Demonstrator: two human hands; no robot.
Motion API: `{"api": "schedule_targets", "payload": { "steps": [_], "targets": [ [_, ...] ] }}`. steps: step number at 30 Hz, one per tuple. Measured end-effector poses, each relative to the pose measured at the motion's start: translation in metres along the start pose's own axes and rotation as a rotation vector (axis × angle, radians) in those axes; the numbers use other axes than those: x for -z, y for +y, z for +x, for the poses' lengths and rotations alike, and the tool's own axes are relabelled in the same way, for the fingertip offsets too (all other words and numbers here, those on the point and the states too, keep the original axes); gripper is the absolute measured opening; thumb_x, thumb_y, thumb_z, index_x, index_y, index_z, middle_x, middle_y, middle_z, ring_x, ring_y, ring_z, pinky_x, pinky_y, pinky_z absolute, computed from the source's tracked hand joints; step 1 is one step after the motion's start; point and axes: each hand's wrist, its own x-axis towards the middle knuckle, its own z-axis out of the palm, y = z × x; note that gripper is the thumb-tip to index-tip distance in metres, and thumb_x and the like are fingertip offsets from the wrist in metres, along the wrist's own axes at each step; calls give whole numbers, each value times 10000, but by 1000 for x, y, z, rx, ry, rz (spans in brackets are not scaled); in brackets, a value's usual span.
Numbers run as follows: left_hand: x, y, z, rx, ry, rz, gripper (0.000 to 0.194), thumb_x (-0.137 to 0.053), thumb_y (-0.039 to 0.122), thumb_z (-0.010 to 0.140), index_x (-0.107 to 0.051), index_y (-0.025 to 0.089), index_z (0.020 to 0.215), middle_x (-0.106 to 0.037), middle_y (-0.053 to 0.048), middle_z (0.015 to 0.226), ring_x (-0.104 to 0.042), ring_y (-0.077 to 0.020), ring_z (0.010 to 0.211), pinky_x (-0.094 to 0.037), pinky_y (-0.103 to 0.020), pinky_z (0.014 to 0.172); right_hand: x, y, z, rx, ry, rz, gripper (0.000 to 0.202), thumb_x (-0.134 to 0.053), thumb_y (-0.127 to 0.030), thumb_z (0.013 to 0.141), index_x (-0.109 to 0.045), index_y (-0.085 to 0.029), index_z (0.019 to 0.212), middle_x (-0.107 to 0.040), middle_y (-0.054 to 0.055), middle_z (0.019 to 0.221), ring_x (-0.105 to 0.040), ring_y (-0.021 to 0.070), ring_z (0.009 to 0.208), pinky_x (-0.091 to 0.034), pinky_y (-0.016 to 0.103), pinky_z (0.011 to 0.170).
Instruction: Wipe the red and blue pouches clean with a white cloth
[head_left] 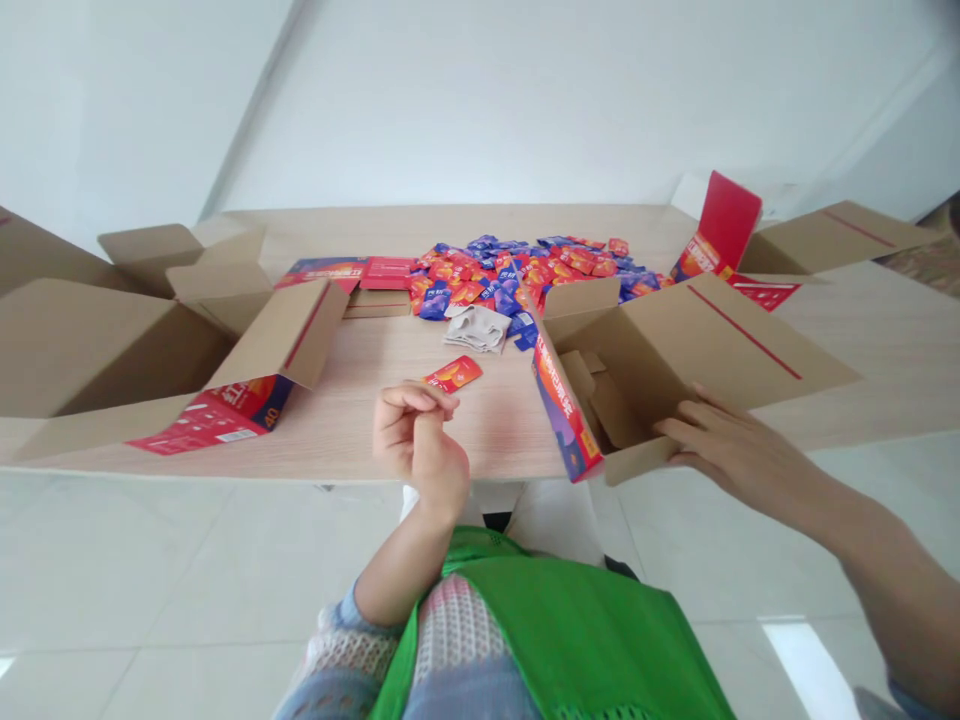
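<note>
My left hand (421, 445) is raised over the table's front edge, its fingers curled together; whatever they pinch, if anything, is hidden. Just behind it a red packet (454, 374) lies flat on the table. My right hand (724, 445) rests at the front flap of an open cardboard box (652, 365), fingers spread at its edge. That box has a red and purple printed side and a smaller cardboard piece (600, 400) inside. Farther back lies a heap of red and blue packets (487, 275), with a crumpled grey-white item (478, 329) in front of it.
A large open carton (97, 340) stands at the left, with a red printed box (217, 415) at its right. Another open printed box (802, 240) is at the back right. Flattened printed boxes (382, 300) lie left of the heap, and a wall is behind the table.
</note>
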Motion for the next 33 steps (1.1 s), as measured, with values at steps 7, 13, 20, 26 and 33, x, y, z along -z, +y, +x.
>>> {"api": "schedule_targets", "payload": {
  "steps": [7,13,20,26,33],
  "targets": [
    [-7,-23,-20,170,-228,-3,139,-579,81,756,-510,181,688,-544,22,612,-540,-102,576,-390,-195,512,-17,23,-82,-510,-100,-94,381,-296,-314,975,-619,-256,1169,-630,171,1193,-618,368,1065,-34,851,962],
    [-9,-43,-22,262,-298,-19,142,-604,89,757,-532,180,674,-560,17,620,-530,-96,571,-375,-184,490,-33,75,-135,-638,-142,-85,345,-398,-308,915,-651,-298,1150,-609,200,1278,-559,374,1208,-171,695,1080],
    [-18,-55,-25,318,-199,-76,150,-615,52,700,-539,170,649,-566,28,602,-506,-82,553,-353,-175,495,-33,151,-140,-856,-279,-64,386,-345,-227,963,-581,-146,1259,-546,282,1309,-568,330,1161,-287,588,953],
    [-16,-73,-32,526,-156,-97,138,-620,70,679,-527,171,666,-560,39,574,-412,-54,462,-301,-164,447,-55,208,-152,-881,-275,-56,392,-378,-241,1006,-565,-129,1332,-488,282,1401,-468,309,1308,-197,555,1031],
    [-2,-81,-24,333,-161,130,118,-607,90,680,-528,172,647,-573,28,612,-476,-79,532,-330,-177,481,-48,218,-146,-683,-43,-112,431,-439,-334,993,-584,-56,1289,-571,228,1332,-513,238,1242,-275,351,1090]
  ]
}}
